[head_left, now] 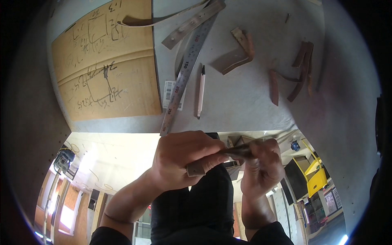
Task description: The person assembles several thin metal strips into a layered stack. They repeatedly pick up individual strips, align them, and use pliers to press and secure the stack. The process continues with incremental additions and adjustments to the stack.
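My left hand [183,157] is closed round a short brown strip [196,169], which looks like leather; its squared end sticks out below the thumb. From there a darker, motion-blurred length [239,152] runs across to my right hand [263,165], whose fingers are pinched on it. It seems to be the same strip, twisted. Both hands are in front of the grey table's near edge, above my dark clothing. Just beyond the left hand, a steel ruler [184,75] lies slantwise on the table. A white pen with dark ends [201,92] is beside it.
A large cardboard sheet [110,77] with black handwriting covers the table's left. Light brown strips [194,23] cross the ruler's far end. A bent strip [245,47] and several dark brown strips [302,73] lie rightward. A screw [287,17] lies far back; a yellow chair [316,179] stands beyond the table.
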The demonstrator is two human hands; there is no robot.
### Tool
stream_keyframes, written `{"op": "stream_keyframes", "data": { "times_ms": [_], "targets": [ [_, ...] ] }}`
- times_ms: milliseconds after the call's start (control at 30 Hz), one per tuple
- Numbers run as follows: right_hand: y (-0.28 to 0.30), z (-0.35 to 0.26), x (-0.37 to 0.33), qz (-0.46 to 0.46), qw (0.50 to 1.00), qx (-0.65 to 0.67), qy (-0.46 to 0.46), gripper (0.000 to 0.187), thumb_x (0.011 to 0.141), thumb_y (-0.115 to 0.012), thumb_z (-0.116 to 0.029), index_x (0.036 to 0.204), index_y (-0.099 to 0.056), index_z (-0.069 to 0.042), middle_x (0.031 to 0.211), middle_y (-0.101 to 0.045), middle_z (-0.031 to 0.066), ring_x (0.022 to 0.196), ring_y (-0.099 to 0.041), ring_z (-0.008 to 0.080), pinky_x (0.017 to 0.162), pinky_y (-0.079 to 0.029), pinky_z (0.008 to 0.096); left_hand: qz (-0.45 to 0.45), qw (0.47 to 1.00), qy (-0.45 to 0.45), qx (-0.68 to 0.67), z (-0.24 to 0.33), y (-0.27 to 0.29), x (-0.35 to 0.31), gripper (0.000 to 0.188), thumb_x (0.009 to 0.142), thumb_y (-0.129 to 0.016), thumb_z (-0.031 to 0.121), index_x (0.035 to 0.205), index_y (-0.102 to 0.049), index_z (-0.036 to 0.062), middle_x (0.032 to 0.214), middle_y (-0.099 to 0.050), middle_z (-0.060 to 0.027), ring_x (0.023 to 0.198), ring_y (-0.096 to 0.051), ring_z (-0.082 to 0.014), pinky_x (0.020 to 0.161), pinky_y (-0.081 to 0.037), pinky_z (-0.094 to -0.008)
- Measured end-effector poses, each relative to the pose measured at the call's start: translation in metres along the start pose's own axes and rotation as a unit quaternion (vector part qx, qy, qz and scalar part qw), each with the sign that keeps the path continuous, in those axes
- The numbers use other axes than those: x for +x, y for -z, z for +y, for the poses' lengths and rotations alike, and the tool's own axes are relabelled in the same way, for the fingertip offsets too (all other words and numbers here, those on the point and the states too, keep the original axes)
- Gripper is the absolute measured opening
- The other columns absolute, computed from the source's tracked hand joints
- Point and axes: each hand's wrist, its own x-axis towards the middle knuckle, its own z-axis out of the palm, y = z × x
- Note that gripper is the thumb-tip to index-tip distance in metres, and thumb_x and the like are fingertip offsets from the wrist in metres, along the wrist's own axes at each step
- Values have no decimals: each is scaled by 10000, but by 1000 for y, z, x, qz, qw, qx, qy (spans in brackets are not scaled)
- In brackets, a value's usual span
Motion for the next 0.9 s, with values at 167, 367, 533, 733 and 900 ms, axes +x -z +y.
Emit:
{"op": "stream_keyframes", "data": {
  "times_ms": [167,367,533,733,900],
  "targets": [
    [7,1,0,251,967,46,-12,201,955,-421,-36,1033,-601,9,1156,-518,226,934,-625,212,778,-541,320,59,995,-5,82,3,2,2,127,750,-775,21,838,-685,2,713,-672,-110,559,-615,-179,479,-466,-272],
    [26,-34,35,-251,924,-273,95,294,784,-742,-223,1043,-691,-96,1076,-659,24,1050,-632,197,1021,-429,427,-87,992,67,62,5,12,5,109,778,-773,62,842,-698,15,693,-663,-78,578,-617,-158,510,-452,-257],
    [23,-7,31,-224,949,-203,95,291,698,-800,-162,951,-702,-56,936,-691,48,802,-686,194,695,-547,335,-99,942,285,-149,11,14,-4,109,833,-734,76,854,-691,-22,705,-675,-86,577,-606,-115,513,-449,-240],
    [12,4,25,-212,965,-149,26,318,699,-805,-119,965,-665,-17,916,-693,88,755,-688,237,642,-548,325,-78,848,452,-264,12,14,4,240,887,-700,176,884,-648,-58,702,-670,-104,544,-559,-76,484,-424,-210],
    [7,0,16,-160,971,-31,-176,302,749,-792,-78,990,-632,11,925,-676,111,794,-692,219,686,-555,328,57,827,329,-452,-10,-5,-10,424,1004,-489,393,1067,-523,-26,728,-555,-52,535,-401,-62,508,-339,-210]
  ]
}}
